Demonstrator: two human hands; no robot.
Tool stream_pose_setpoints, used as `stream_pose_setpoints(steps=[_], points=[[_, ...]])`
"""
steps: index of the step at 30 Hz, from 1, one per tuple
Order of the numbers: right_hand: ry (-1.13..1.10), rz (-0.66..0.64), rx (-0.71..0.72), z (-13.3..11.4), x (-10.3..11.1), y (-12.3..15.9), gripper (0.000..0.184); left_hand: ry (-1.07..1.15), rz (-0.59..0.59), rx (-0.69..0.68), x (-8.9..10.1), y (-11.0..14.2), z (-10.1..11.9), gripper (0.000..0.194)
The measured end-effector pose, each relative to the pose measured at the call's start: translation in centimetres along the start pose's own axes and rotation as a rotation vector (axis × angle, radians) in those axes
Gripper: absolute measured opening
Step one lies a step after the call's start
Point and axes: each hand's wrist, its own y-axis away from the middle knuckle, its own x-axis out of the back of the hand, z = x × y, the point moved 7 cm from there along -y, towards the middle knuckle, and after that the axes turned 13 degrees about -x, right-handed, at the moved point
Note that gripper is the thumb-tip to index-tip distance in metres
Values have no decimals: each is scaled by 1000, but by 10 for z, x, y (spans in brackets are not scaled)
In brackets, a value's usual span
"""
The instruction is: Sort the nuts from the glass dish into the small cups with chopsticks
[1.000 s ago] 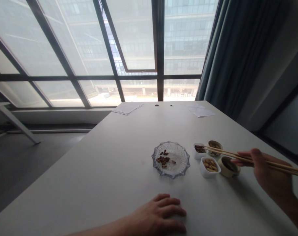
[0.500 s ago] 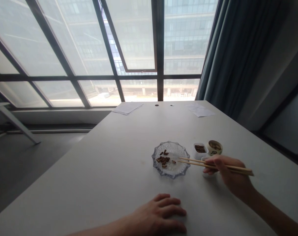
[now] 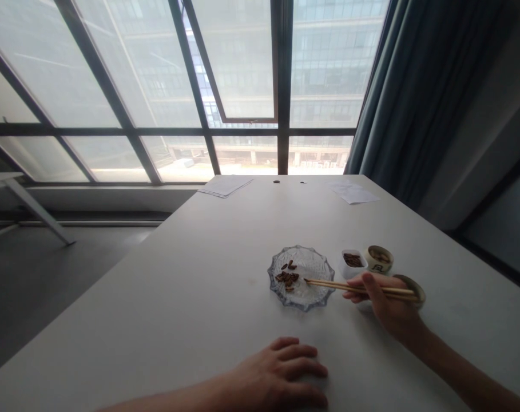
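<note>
My right hand (image 3: 386, 300) is closed around a pair of wooden chopsticks (image 3: 341, 285). Their tips are together over the right part of a scalloped clear glass plate (image 3: 301, 305), at a small dark piece. Several brown, seed-like pieces (image 3: 288, 278) lie in the plate's left half. A white tub (image 3: 346, 270) of similar dark pieces stands to the right of the plate. Beside it is a round, cream-coloured bowl (image 3: 378, 260) with a dark mark. My right hand largely covers another white tub and a second round bowl (image 3: 417, 286). My left hand (image 3: 281, 372) rests on the table, fingers spread, holding nothing.
The white table (image 3: 191, 297) reaches toward the window. Paper sheets (image 3: 225, 186) lie at its far left, and another sheet (image 3: 356, 193) at its far right. A dark curtain (image 3: 397, 109) hangs beyond the right edge.
My right hand has carried the chopsticks left from the tubs to over the glass plate, and their tips have come together. The view has shifted slightly. My left hand stays on the table.
</note>
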Motion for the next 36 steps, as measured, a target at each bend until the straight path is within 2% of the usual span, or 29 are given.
stream_pose_setpoints(steps=[3,6,12,15,19,25,30,33,36], points=[[-33,-2,39,-1,3,0,49,-1,-9,3,2,0,1,27],[-50,51,60,-12,17,2,47,-3,-22,4,1,0,1,27],[83,339,221,-51,81,11,40,8,-14,9,0,0,-1,27],[153,405,240,-51,108,10,39,15,-22,14,0,0,-1,28],[144,427,193,-36,123,6,39,32,-13,17,4,-1,0,30],[70,410,86,-19,117,0,37,41,-27,29,4,-1,-1,29],[53,432,111,-33,112,3,40,32,-11,24,4,-1,1,27],[45,361,155,-44,90,4,39,34,-8,26,5,-2,1,26],[-13,197,133,-41,52,-2,46,42,-12,29,6,-2,1,27]])
